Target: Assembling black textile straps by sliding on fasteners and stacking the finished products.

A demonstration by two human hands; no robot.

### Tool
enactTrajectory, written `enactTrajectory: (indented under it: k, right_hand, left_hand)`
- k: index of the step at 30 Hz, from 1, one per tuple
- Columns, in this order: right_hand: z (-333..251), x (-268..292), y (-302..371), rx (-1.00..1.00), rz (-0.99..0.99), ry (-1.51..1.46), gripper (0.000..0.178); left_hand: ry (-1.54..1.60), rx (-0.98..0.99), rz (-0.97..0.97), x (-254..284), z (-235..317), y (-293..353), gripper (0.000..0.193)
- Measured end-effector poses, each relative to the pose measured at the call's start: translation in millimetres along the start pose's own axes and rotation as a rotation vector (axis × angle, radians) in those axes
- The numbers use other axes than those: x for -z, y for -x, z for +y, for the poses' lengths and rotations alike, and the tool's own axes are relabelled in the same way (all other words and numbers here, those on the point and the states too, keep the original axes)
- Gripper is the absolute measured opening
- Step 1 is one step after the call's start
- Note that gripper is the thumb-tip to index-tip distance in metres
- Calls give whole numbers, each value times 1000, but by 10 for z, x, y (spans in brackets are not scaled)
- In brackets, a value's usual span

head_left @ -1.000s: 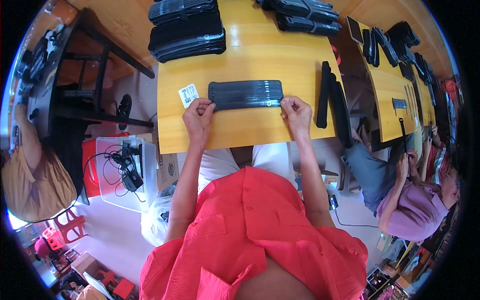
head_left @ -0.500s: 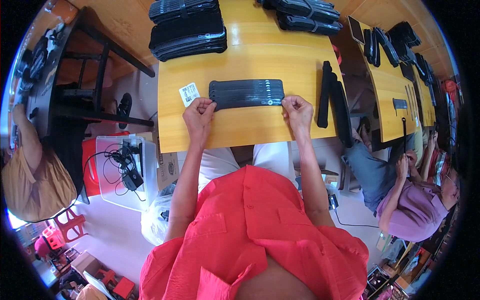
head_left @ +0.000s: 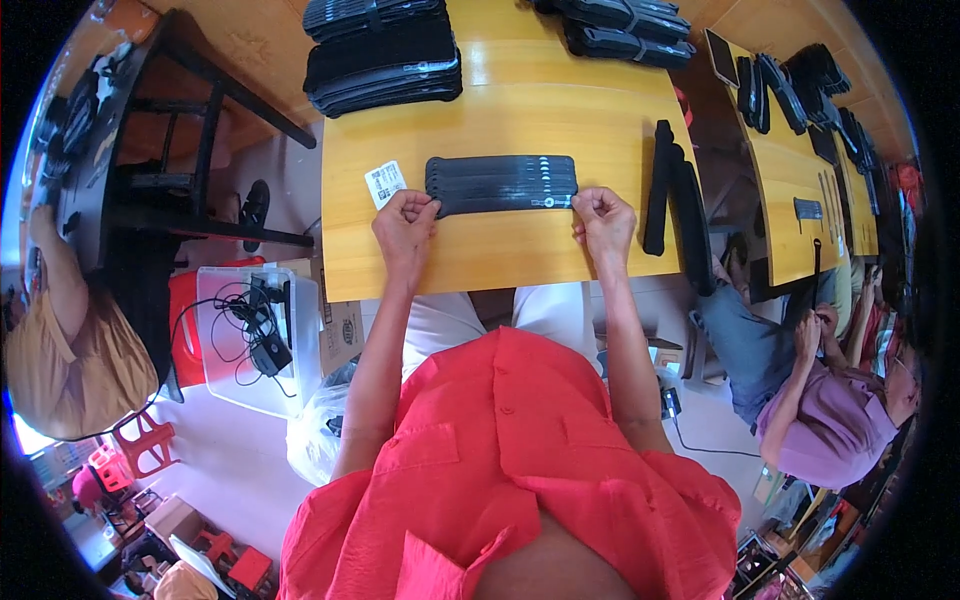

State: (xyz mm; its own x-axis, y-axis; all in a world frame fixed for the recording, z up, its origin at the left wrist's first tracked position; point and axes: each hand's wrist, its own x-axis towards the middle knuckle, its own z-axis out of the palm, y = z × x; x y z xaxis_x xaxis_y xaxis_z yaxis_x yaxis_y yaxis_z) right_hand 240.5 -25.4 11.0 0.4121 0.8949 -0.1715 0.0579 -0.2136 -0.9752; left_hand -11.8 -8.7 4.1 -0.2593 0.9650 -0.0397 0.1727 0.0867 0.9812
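Note:
Several black fabric straps (head_left: 500, 180) lie flat, edge to edge in a row, on the yellow wooden table (head_left: 480, 250) in front of me. White marks show near their right ends. At the lower left corner of the row, my left hand (head_left: 404, 225) is closed, thumb and fingertips pinching the end of the nearest strap. My right hand (head_left: 608, 225) pinches that same strap's right end. A white printed card (head_left: 384, 181) lies just beyond my left hand, left of the row.
Stacked black strap bundles (head_left: 383, 70) stand at the far left, more bundles (head_left: 628, 35) at the far right. Long black strips (head_left: 658, 190) lie along the right edge. A clear bin (head_left: 250, 350) with cables sits at lower left. A seated co-worker in purple (head_left: 830, 425) is at right.
The whole view has shifted slightly, so the table and its things appear a little farther right. Both hands keep their pinch at the strap's ends.

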Motion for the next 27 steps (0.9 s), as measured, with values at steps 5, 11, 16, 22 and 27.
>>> enactTrajectory:
  k: [5, 11, 16, 22, 27]
  right_hand:
    - [-38, -21, 18, -6, 1, 39, 4]
    - [-2, -14, 1, 14, 8, 24, 4]
    - [20, -16, -8, 34, 16, 71, 5]
    - [-15, -26, -2, 46, 17, 132, 7]
    - [-60, -45, -13, 54, 13, 180, 9]
  left_hand:
    - [-29, 24, -19, 23, -31, -20, 10]
    - [-46, 39, -32, 19, 40, -9, 9]
    - [-33, 51, -15, 8, 32, -9, 9]
    - [-53, 42, -16, 17, 21, -17, 9]
    - [-68, 28, -22, 14, 17, -44, 9]
